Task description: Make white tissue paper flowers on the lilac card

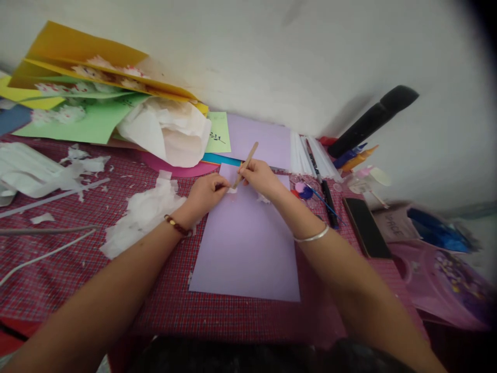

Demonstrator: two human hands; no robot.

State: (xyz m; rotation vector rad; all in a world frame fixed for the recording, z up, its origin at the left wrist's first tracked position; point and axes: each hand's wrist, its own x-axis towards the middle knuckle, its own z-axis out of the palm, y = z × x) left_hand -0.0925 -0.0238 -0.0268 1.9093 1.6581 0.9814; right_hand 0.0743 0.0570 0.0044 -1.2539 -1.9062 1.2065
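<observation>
A purple sheet of paper lies on the checked tablecloth in front of me. In its upper part, my right hand grips a flat wooden stick, tilted with its lower end down at the sheet. That end meets a small white tissue scrap. My left hand is closed, with thumb and fingertips pinched at the scrap's left side. Another white tissue bit sits partly under my right wrist. Left of the sheet, torn white tissue is heaped beside my left wrist.
Folded coloured papers with tissue tufts lean at the back left. Beyond the sheet stand another purple sheet and white sticks. To the right are a black marker, a paint palette, a phone and a pink basket.
</observation>
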